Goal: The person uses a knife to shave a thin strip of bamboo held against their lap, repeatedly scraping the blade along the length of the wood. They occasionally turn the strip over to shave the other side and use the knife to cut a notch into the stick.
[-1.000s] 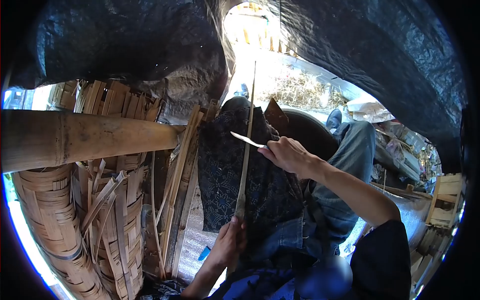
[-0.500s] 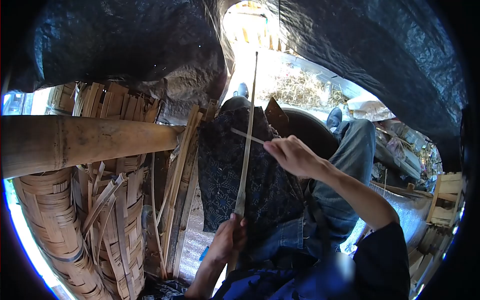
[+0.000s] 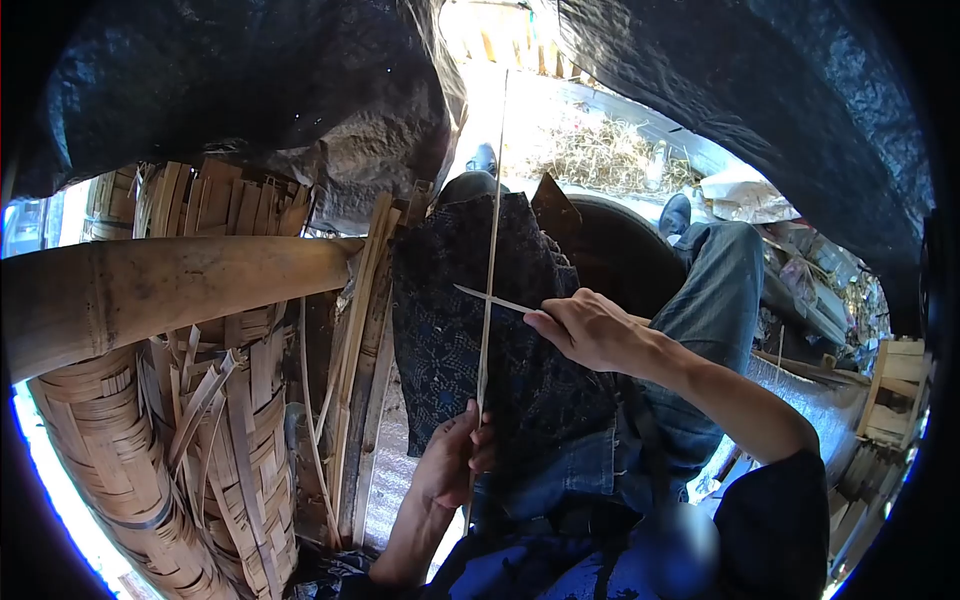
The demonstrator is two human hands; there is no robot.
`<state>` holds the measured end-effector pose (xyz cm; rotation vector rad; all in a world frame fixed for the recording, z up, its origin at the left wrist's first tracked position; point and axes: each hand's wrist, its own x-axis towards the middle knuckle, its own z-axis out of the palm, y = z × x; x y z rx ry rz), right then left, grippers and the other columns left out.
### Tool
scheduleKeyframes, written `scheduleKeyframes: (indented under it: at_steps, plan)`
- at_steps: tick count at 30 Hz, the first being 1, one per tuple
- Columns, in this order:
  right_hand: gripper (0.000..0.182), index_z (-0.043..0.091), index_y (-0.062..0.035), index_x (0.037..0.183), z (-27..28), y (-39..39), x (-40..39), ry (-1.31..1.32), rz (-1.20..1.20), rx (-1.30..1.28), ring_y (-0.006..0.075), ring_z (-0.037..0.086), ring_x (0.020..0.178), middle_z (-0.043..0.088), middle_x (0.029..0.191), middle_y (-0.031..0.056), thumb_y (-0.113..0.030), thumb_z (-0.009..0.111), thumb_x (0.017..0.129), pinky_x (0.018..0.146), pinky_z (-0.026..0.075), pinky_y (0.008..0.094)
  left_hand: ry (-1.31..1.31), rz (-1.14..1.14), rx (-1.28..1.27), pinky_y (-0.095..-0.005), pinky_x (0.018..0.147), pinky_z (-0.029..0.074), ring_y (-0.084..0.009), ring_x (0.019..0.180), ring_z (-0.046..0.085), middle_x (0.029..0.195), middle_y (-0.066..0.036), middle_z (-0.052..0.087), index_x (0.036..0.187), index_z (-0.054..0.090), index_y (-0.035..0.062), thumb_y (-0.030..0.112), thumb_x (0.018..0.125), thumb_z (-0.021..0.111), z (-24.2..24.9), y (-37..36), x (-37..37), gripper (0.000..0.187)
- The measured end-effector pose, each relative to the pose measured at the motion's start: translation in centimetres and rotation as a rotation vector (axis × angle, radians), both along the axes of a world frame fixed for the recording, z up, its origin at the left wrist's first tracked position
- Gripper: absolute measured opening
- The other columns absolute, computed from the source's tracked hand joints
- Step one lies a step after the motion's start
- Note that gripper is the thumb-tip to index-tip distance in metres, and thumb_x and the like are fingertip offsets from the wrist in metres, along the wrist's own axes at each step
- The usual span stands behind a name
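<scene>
The left hand is closed around the near end of a long thin pale bamboo strip, which runs away from the person over a dark blue patterned cloth draped on the left leg. The right hand grips the handle of a slim light-bladed knife, fingers curled shut, the blade crossing the strip at a right angle and touching it. Against half a second ago, the crossing point sits nearer the left hand, and the strip's far tip reaches farther up the view. To the left lie a thick round bamboo pole and woven bamboo baskets.
</scene>
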<state>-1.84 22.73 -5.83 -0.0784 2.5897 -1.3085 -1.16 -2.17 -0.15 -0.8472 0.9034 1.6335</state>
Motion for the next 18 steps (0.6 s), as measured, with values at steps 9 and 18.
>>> scheduleKeyframes:
  at_steps: [9, 18]
  plan:
    - [0.043, 0.050, -0.0029, 0.063, -0.2, -1.0, -0.4, 0.041, -0.085, 0.163, 0.0355, 0.054, 0.040, 0.048, 0.045, 0.0160, -0.031, 0.052, 0.095, 0.036, 0.042, 0.0410, 0.117, -0.095, -0.280, -0.0203, 0.039, 0.026, -0.0060, 0.044, 0.035, 0.061, 0.005, 0.044, 0.086, 0.056, 0.0097, 0.035, 0.096, 0.050, 0.2, 1.5, 0.5, 0.028]
    - [0.041, 0.054, -0.0002, 0.066, -5.9, 4.2, -8.0, -0.008, -0.217, 0.336, 0.0304, 0.060, 0.044, 0.055, 0.050, 0.0189, -0.027, 0.048, 0.097, 0.039, 0.045, 0.0381, 0.068, -0.064, -0.272, -0.0204, 0.040, 0.030, -0.0076, 0.046, 0.038, 0.063, 0.004, 0.046, 0.091, 0.055, 0.0093, 0.034, 0.096, 0.050, 0.3, 0.8, 0.8, 0.026]
